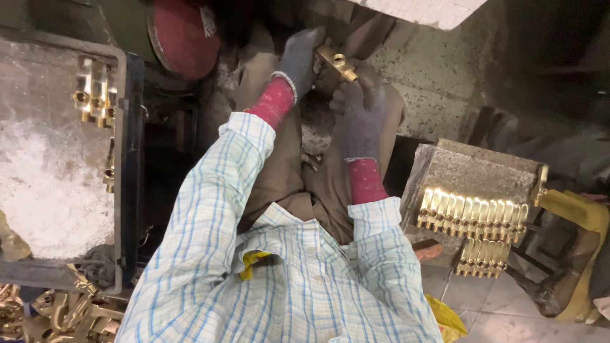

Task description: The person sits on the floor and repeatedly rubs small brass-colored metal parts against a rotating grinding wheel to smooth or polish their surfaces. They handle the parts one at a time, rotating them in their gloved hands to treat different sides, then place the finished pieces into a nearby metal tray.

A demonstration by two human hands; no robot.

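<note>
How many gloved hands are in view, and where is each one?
2. The left hand is at top centre, on a brass part; the right hand is just below it, gripping the same part.

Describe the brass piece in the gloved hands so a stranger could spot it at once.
Start at the red disc at the top, then go right to the two grey gloved hands, left hand and right hand. The brass fitting sits between them, the only brass piece held up, not lying in a row or tray.

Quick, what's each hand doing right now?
Left hand: closed on the brass part.
Right hand: closed on the same brass part.
</note>
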